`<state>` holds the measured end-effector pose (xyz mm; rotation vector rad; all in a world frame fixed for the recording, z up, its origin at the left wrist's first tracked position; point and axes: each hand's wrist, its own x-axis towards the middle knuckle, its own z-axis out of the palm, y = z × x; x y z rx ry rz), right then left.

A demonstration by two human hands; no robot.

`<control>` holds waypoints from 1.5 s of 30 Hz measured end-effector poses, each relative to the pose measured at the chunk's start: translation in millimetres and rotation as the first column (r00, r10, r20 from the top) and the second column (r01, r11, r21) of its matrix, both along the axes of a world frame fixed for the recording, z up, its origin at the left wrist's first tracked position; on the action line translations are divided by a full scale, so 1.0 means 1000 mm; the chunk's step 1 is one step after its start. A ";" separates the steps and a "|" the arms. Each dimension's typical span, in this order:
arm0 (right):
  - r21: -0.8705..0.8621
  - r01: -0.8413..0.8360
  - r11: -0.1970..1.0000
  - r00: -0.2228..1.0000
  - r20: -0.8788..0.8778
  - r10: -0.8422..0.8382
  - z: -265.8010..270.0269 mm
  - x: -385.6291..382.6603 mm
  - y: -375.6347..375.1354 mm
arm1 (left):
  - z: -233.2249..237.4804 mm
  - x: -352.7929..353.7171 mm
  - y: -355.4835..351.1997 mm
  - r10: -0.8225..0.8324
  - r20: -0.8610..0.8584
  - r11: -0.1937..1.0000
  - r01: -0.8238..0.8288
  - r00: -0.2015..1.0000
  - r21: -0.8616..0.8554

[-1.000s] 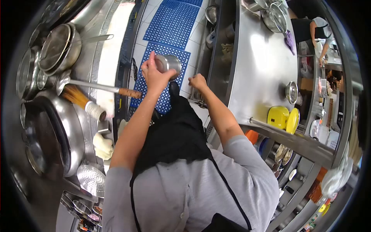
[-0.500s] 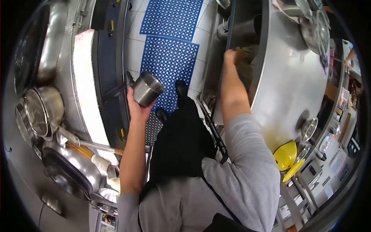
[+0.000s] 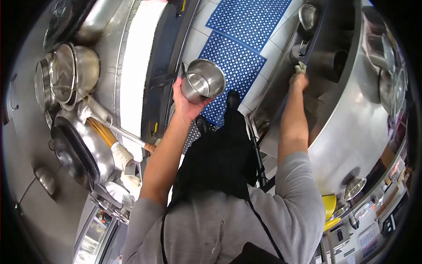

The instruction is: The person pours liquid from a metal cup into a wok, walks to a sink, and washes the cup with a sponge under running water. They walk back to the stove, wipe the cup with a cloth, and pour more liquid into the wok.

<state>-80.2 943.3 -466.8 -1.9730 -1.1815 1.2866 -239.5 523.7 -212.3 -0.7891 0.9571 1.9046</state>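
Note:
In my left hand (image 3: 187, 103) rests a deep stainless steel pot (image 3: 203, 81), its mouth tilted up toward me and its inside bare and shiny. My fingers wrap round its lower side, and a dark handle-like piece shows at its left edge. My right hand (image 3: 300, 82) is closed in a fist at the end of an outstretched arm. A small pale, crumpled thing (image 3: 300, 67) sticks out of the top of that fist; I cannot tell its kind. Below and around this hand is a deep steel recess (image 3: 327, 94) under the counter edge.
Blue dotted mats (image 3: 233, 55) cover the white floor tiles ahead. At left are stacked strainers (image 3: 63, 72), a bamboo brush (image 3: 103, 132) and a lidded pan (image 3: 72, 149). A steel counter (image 3: 351, 132) curves along the right, with yellow bowls (image 3: 329, 207) at its near end.
My view has swung so the scene sits further right. The pot has tipped its mouth toward me. My right hand has come up from the recess with the pale crumpled thing showing.

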 end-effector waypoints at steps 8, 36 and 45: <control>-0.261 -0.249 0.933 0.447 -0.885 -0.128 0.223 0.006 -0.172 | 0.071 0.029 -0.048 -0.071 -0.144 0.942 0.113 0.987 0.315; 0.651 -0.722 0.234 0.107 -0.229 0.967 0.437 0.134 -0.405 | 0.120 0.145 -0.130 -0.158 -0.458 0.845 0.360 0.875 0.396; 0.307 -0.943 0.132 0.008 -0.374 0.927 0.380 0.119 -0.441 | 0.106 0.168 -0.139 -0.243 -0.675 0.858 0.479 0.696 0.186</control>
